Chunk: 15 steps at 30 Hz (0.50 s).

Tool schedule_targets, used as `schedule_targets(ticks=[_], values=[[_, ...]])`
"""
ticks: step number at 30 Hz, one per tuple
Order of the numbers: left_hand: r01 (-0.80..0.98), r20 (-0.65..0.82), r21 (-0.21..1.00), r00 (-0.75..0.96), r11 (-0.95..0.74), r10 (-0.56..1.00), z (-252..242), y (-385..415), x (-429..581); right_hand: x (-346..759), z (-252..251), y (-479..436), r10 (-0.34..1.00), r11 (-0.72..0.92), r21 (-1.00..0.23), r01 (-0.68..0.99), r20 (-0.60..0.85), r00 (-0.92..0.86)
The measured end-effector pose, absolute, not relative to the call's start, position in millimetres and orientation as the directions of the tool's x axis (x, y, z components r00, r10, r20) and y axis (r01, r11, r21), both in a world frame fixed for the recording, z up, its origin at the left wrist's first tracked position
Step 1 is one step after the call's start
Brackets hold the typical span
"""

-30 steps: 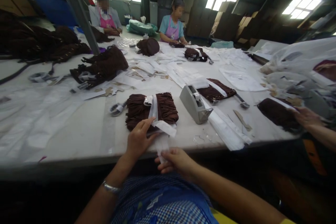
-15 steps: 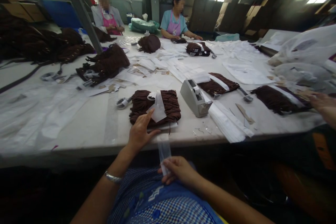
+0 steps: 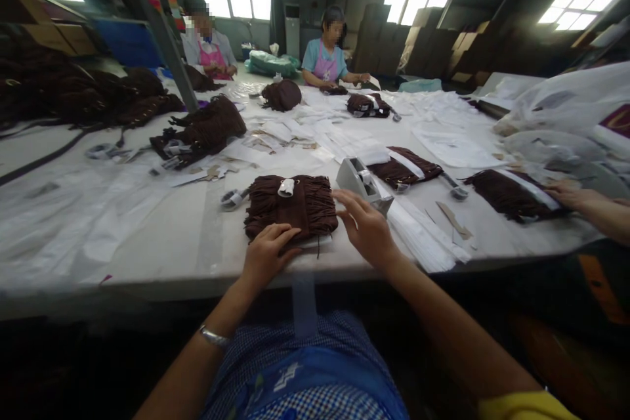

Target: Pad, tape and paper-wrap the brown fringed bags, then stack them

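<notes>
A dark brown fringed bag (image 3: 291, 213) lies flat on the table in front of me, with a white-wrapped piece (image 3: 286, 188) at its upper middle. My left hand (image 3: 266, 252) rests on the bag's near left edge, fingers stretched out. At the bag's right side is my right hand (image 3: 367, 226), its fingers spread and slightly bent, holding nothing visible. Just behind that hand stands a grey tape dispenser (image 3: 355, 178). A translucent white strip (image 3: 304, 305) hangs down over the table edge below the bag.
Long white strips (image 3: 426, 243) lie right of the dispenser. Other brown fringed bags (image 3: 406, 167) are spread over the white table (image 3: 162, 256). A co-worker's hand (image 3: 573, 197) touches a bag at the right. Two people sit across the table. A grey post (image 3: 170, 39) rises at left.
The translucent white piece over the bag's middle is gone, uncovering the wrapped piece. My right hand has let go of the hanging strip and moved up to the bag's right side.
</notes>
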<state>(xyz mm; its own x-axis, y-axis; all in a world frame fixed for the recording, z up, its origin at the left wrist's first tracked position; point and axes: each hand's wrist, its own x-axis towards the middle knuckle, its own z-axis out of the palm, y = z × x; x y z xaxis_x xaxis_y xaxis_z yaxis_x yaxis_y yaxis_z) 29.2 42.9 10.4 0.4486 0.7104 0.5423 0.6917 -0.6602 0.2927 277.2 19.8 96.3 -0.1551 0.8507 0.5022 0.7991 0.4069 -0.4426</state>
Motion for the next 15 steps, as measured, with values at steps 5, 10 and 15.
schedule_targets(ticks=[5, 10, 15], values=[[0.690, 0.555, 0.288, 0.445, -0.664, 0.703, 11.0, 42.3, 29.7, 275.0, 121.9, 154.2, 0.859, 0.317, -0.262, 0.912, 0.488, -0.159], [0.681, 0.596, 0.279, 0.430, -0.677, 0.678, 10.2, 42.2, 29.0, 280.4, 120.2, 236.1, 0.946, 0.320, -0.063, 0.945, -0.033, -0.323], [0.671, 0.626, 0.265, 0.427, -0.693, 0.652, 7.3, 44.3, 29.0, 288.5, 100.9, 261.5, 0.883, 0.450, -0.007, 0.893, -0.148, -0.446]])
